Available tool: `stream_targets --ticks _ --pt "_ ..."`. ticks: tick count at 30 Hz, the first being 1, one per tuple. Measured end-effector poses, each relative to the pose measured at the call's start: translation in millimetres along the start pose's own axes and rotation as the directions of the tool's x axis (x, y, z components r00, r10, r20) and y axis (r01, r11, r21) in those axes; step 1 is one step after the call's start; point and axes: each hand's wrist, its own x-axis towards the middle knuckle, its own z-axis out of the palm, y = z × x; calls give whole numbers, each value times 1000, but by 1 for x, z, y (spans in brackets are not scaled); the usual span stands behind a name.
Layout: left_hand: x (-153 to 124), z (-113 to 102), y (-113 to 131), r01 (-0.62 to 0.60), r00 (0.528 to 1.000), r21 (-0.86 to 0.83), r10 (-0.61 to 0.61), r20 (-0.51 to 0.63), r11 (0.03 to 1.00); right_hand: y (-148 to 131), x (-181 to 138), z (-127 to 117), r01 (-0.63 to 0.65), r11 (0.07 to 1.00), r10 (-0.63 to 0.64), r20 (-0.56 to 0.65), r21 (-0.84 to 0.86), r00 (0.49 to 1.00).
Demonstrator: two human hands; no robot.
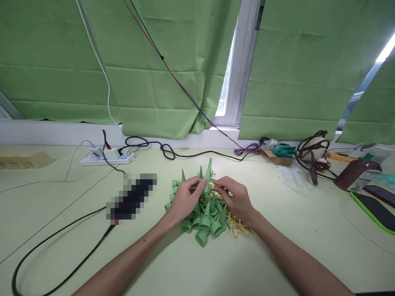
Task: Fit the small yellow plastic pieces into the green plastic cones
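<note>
left hand (185, 200) grips 1 green cone (209, 172), right hand (237, 200) pinches a yellow peg (215, 186) — both over the pile (202, 234).

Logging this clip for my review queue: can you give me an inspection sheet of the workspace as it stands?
Surface: pale green table, smooth.
Job's things: pile of green cones at the centre; small yellow pieces against its right side.
Clutter: phone in a green case, brown strapped object, plastic bag, cardboard, dark pixelated item.
Hands: left hand grips an upright cone; right hand pinches a yellow piece next to it.
Cables: power strip with plugs in; black cable looped on the table; red and blue wires running down from above.
Surroundings: green curtains, white window frame.
</note>
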Motion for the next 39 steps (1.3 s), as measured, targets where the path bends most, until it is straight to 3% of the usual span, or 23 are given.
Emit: stream_targets --ticks 17,33,39 --pt "-1 -1 -4 -164 986 43 162 38 986 4 -3 -1 -32 999 32 41 -8 999" --pt "-2 -3 -14 -389 920 238 390 46 890 0 -1 -4 -110 993 113 111 -30 987" --pt "-2 -1 -15 -387 920 260 389 48 885 -1 1 -4 -126 991 129 98 -36 987"
